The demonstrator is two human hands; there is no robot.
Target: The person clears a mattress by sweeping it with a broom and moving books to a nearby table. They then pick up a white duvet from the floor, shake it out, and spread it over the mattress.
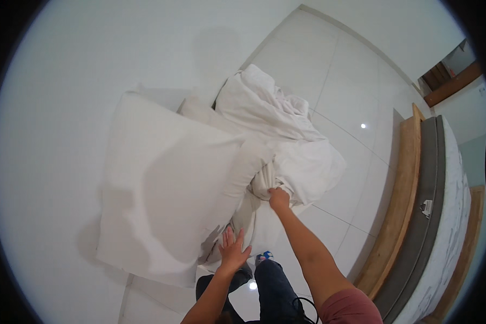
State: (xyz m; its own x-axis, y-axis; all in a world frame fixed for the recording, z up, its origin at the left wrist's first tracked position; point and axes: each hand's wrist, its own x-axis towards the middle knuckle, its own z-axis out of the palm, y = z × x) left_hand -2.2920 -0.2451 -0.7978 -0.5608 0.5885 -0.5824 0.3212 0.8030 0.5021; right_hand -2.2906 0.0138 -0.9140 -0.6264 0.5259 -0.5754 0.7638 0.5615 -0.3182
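Note:
My right hand [279,198] is closed on a bunched fold of white cloth [264,181]. The cloth lies in a heap, with a thicker crumpled mass [264,100] at its far end by the wall. My left hand [234,249] has its fingers spread, beside the lower right edge of a large flat white piece [173,183] that looks like a cushion or a covered panel. It stands tilted at the wall on the left. A dark gap shows between it and the cloth, near my left fingertips. What lies under the cloth is hidden.
White floor tiles [351,97] lie ahead and to the right of the heap. A bed with a wooden base [397,216] and a white patterned mattress [448,232] runs along the right. The white wall [75,108] bounds the left. My feet stand just below the cloth.

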